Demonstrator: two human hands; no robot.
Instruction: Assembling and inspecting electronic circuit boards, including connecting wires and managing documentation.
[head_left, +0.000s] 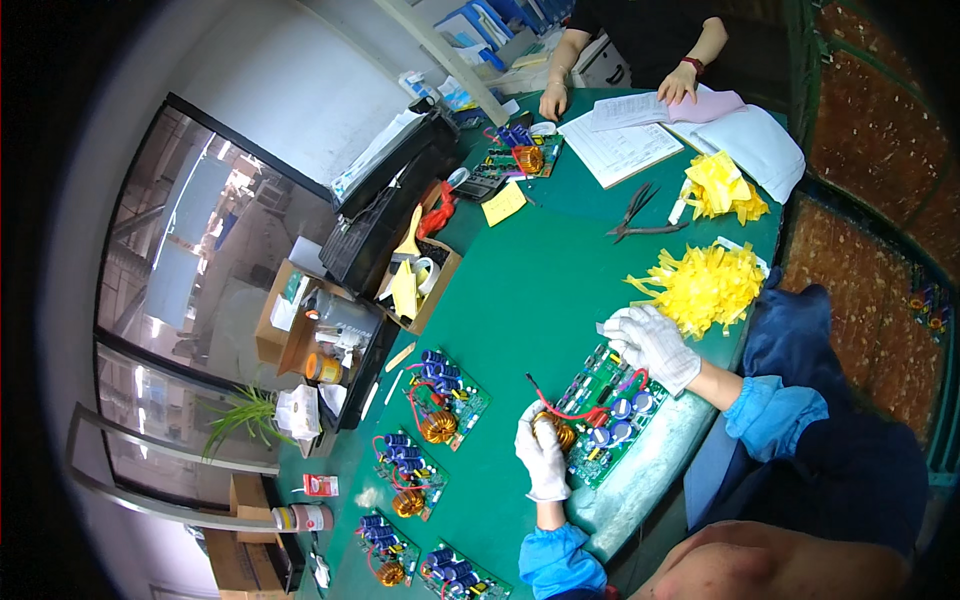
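A green circuit board [598,462] with blue capacitors, red wires and a copper coil lies near the table edge closest to me. My left hand [541,460], in a white glove, curls around the coil side of this board and grips it. At the board's other end is my right hand [652,345], also white-gloved, with its fingers bent together. A small pale tip shows at those fingers; what it belongs to is hidden. Just beyond the right hand sits a heap of yellow strips [700,288].
Several similar circuit boards [450,405] stand to the left. Black-handled pliers [635,215], another yellow bundle [722,188] and papers [620,145] lie farther off. A co-worker's hands [678,84] rest across the table. A box of tape and brushes [425,282] stands along the wall side.
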